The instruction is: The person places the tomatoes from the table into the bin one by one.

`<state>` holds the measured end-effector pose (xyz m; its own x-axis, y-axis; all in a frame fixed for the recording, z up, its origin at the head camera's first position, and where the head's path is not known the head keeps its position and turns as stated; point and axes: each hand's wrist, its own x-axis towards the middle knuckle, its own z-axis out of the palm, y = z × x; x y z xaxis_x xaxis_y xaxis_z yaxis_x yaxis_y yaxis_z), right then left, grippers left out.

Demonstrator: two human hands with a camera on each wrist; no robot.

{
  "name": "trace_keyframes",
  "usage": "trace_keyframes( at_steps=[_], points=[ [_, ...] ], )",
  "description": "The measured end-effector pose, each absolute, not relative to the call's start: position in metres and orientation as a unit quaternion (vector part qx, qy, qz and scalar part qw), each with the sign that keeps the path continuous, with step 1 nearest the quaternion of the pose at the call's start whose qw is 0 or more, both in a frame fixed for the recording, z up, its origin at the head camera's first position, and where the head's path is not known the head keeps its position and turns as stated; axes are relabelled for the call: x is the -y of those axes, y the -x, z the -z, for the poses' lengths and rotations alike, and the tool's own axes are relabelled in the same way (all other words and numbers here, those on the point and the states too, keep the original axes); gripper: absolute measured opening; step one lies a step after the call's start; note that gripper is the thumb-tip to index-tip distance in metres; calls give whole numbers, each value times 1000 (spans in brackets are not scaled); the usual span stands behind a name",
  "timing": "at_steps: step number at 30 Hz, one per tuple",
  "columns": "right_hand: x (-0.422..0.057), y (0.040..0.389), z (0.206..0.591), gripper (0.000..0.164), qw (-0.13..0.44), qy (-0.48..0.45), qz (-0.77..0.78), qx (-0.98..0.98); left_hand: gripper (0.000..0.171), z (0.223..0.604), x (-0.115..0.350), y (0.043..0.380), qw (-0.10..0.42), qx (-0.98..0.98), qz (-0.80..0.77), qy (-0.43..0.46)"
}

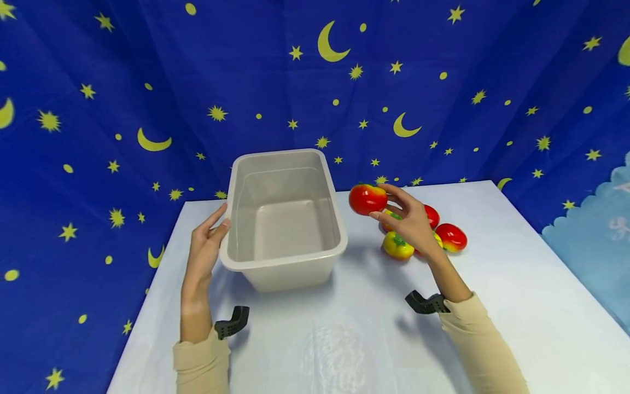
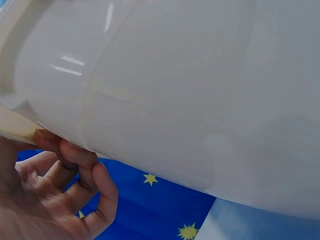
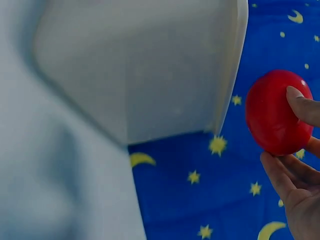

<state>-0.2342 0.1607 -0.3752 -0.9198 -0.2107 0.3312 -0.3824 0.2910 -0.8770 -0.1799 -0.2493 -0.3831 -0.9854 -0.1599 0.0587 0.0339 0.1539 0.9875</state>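
My right hand (image 1: 408,219) holds a glossy red-and-yellow toy tomato (image 1: 367,199) above the table, to the right of a light grey plastic bin (image 1: 283,275). In the right wrist view, thumb and fingertips pinch the tomato (image 3: 277,112) from opposite sides, beside the bin's outer wall (image 3: 170,85). My left hand (image 1: 205,249) grips the bin's left rim. The left wrist view shows that hand's curled fingers (image 2: 80,160) at the rim's underside, with the thumb largely hidden. No object shows inside the bin.
Behind and below the right hand lie several more toy tomatoes, among them a yellow one (image 1: 397,246) and a red one (image 1: 451,237), partly hidden by the hand. The white table (image 1: 374,334) meets a blue star-and-moon curtain (image 1: 275,71) at its back and left edges.
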Motion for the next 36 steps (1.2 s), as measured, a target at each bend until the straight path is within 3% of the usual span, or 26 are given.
trace_keyframes(
  at_steps=[13,36],
  points=[
    [-102,238,362,59,77,-248,-579,773,52,380,245,182,70,756,650,-36],
    [-65,242,368,60,61,-323,-496,804,51,377,247,183,77,769,633,-43]
  ],
)
